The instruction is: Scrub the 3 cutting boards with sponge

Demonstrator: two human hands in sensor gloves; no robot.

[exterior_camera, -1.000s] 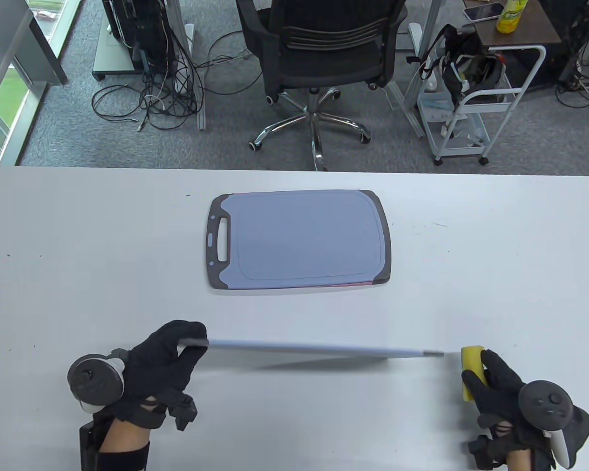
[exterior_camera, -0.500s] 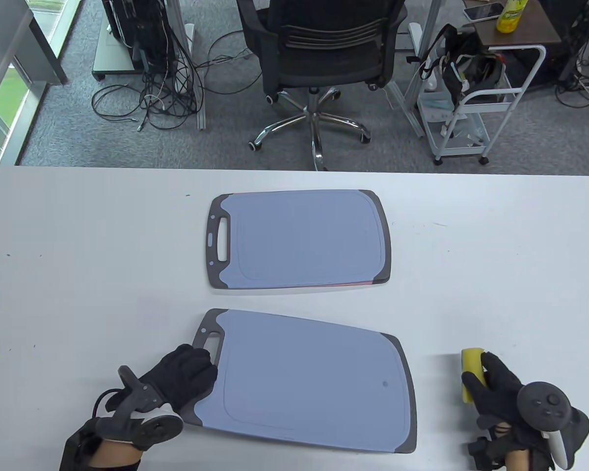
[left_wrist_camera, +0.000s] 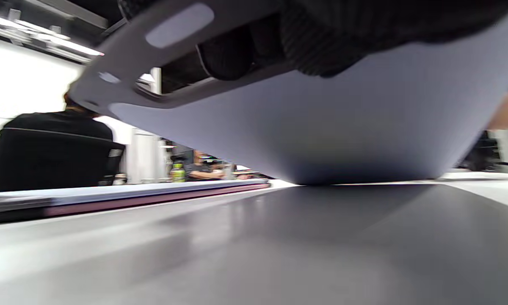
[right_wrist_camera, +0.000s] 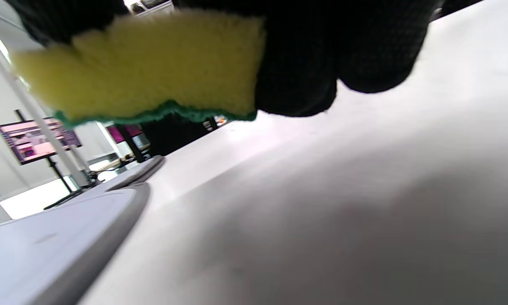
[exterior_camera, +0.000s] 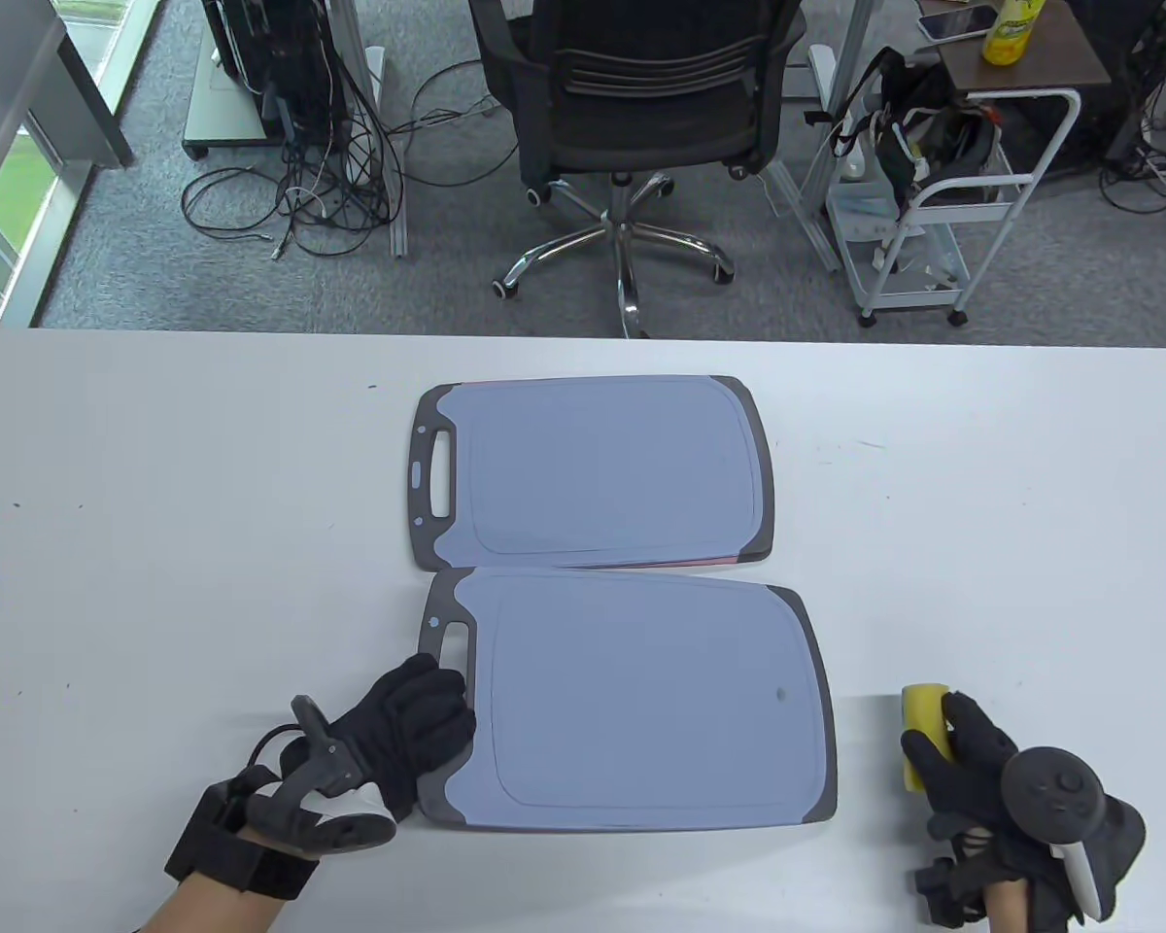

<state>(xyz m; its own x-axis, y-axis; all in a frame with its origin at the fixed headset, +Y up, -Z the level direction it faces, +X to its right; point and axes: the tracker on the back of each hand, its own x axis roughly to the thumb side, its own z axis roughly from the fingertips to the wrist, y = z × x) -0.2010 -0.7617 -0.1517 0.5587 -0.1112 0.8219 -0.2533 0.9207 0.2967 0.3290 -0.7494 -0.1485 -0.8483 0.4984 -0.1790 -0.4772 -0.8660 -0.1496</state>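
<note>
Gripping the handle end of the near cutting board (exterior_camera: pixel 641 700), my left hand (exterior_camera: pixel 413 724) held that end lifted off the table (exterior_camera: pixel 155 544), as only the left wrist view showed. Its far edge touched the stacked boards (exterior_camera: pixel 593 471). My right hand (exterior_camera: pixel 967 768) clutched the sponge (exterior_camera: pixel 921 724), apart from them.

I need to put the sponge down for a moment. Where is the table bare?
Bare table lies right of both cutting boards, beyond the right hand gripping the sponge. Left of the boards, above the left hand, is bare too. The middle is crowded: near board against far stack.
</note>
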